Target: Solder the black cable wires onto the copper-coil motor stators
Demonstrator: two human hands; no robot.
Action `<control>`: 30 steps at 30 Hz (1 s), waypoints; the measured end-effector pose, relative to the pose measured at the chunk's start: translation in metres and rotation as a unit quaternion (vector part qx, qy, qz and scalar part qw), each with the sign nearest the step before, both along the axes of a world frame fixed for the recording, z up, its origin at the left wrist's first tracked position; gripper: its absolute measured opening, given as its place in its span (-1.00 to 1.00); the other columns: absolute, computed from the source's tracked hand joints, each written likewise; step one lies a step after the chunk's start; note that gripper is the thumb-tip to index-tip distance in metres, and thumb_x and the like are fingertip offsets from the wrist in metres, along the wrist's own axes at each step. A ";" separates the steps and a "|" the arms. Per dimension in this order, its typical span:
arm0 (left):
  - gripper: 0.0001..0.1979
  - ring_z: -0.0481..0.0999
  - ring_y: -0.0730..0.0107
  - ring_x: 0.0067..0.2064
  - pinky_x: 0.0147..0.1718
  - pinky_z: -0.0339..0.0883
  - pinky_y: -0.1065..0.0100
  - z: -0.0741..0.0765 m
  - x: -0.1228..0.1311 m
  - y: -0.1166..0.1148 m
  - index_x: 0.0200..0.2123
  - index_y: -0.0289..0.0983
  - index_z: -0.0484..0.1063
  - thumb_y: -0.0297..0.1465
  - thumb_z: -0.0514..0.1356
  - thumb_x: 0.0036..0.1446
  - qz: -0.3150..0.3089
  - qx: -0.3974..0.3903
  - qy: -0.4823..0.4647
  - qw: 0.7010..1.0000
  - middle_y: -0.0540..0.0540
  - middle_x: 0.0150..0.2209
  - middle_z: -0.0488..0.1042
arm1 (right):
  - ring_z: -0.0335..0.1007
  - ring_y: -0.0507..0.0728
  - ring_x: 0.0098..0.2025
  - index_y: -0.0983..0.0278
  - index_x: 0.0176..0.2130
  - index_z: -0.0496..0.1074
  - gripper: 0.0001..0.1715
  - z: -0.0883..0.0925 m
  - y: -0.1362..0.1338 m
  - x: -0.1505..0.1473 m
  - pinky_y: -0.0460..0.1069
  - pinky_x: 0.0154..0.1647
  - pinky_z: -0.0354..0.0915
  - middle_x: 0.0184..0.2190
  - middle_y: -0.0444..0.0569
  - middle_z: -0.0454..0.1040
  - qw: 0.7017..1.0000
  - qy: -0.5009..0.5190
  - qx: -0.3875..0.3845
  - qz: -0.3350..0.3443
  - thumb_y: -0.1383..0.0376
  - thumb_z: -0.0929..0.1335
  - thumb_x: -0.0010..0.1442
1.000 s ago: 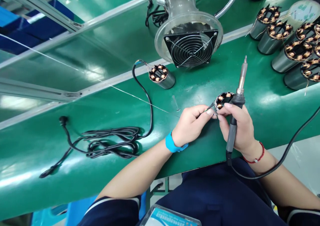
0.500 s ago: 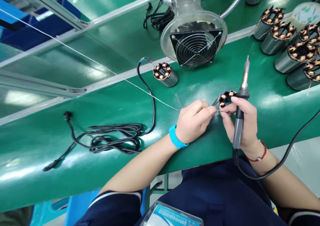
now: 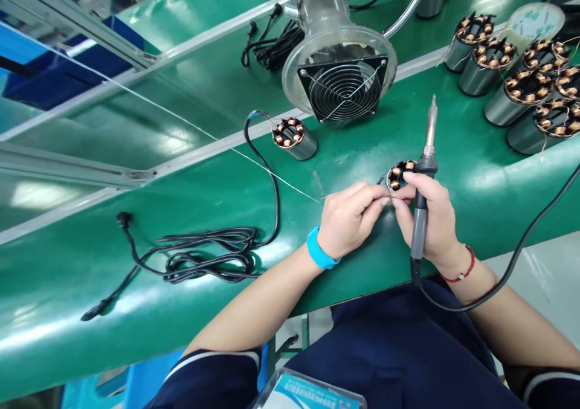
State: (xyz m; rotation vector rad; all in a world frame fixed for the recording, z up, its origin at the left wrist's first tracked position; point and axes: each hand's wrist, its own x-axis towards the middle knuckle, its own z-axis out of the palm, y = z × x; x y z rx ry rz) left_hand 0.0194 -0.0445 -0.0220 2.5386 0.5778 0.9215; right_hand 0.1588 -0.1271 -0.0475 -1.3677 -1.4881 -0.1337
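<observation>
My left hand (image 3: 348,218), with a blue wristband, is closed in a pinch on a thin wire at the near edge of a motor stator (image 3: 396,182) with copper windings. A thin pale strand (image 3: 276,173) runs from the upper left down to this hand. My right hand (image 3: 437,215) grips a soldering iron (image 3: 419,231), its metal tip pointing up and away from the stator. The thumb and fingers of that hand also meet at the stator's rim, close to the left fingertips. They hide much of the stator's body.
A finished-looking stator (image 3: 303,146) with a black cable (image 3: 274,197) attached stands left of a fume extractor (image 3: 347,89). The coiled cord (image 3: 212,237) lies on the green bench (image 3: 149,312). Several stators (image 3: 480,80) and a tape roll (image 3: 537,21) crowd the right.
The camera view has shifted slightly, so the bench things appear moved. Both hands remain together at the stator, the left still pinching and the right still gripping the soldering iron.
</observation>
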 end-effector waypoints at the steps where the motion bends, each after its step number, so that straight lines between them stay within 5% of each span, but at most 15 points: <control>1: -0.86 0.38 0.54 -0.45 -0.46 0.22 0.49 0.000 -0.001 0.002 -0.28 -0.27 0.47 -0.41 0.11 0.29 -0.001 0.019 0.013 1.000 0.03 -0.48 0.41 | 0.53 0.12 -0.20 0.14 0.20 0.13 -0.39 -0.001 0.000 0.000 0.12 -0.07 0.44 -0.29 -0.14 0.54 1.000 0.004 -0.001 0.003 0.43 0.33 0.21; 8: -0.79 0.41 0.51 -0.37 -0.40 0.30 0.49 0.005 -0.012 0.013 -0.31 -0.27 0.43 -0.40 0.04 0.33 -0.017 0.135 0.066 0.988 -0.03 -0.37 0.42 | 0.47 0.09 -0.30 0.13 0.21 0.09 -0.38 0.001 0.000 0.006 0.10 -0.16 0.41 -0.33 -0.16 0.51 0.999 -0.019 -0.022 0.033 0.38 0.31 0.23; 17: -0.72 0.30 0.47 -0.40 -0.57 0.01 0.42 0.001 -0.017 0.016 -0.40 -0.26 0.39 -0.46 -0.03 0.33 -0.004 0.203 0.136 0.970 -0.06 -0.33 0.41 | 0.42 0.07 -0.35 0.14 0.14 0.16 -0.48 0.009 0.007 0.017 0.05 -0.18 0.27 -0.39 -0.19 0.49 0.995 -0.084 -0.027 0.048 0.35 0.32 0.22; 21: -0.76 0.36 0.47 -0.37 -0.52 0.17 0.45 -0.003 -0.014 0.016 -0.33 -0.27 0.38 -0.41 -0.04 0.34 -0.017 0.109 0.135 0.985 -0.08 -0.27 0.42 | 0.43 0.08 -0.35 0.15 0.13 0.17 -0.47 0.005 0.006 0.022 0.05 -0.17 0.27 -0.39 -0.19 0.50 0.995 -0.091 -0.024 0.040 0.35 0.33 0.20; 25: -0.86 0.38 0.47 -0.34 -0.34 0.32 0.46 -0.005 -0.010 0.009 -0.31 -0.28 0.35 -0.46 0.03 0.29 -0.060 -0.019 0.037 0.997 -0.03 -0.38 0.39 | 0.46 0.09 -0.32 0.18 0.19 0.12 -0.39 0.002 0.000 0.018 0.10 -0.12 0.32 -0.36 -0.17 0.50 0.997 -0.034 -0.050 0.045 0.36 0.33 0.19; 30: -0.90 0.35 0.47 -0.36 -0.34 0.28 0.45 -0.002 -0.007 0.004 -0.33 -0.32 0.37 -0.51 0.08 0.24 -0.065 -0.057 -0.024 0.996 -0.02 -0.41 0.36 | 0.48 0.13 -0.17 0.16 0.17 0.19 -0.43 0.001 -0.004 0.010 0.13 -0.04 0.35 -0.26 -0.10 0.55 0.997 -0.030 -0.042 0.058 0.38 0.35 0.20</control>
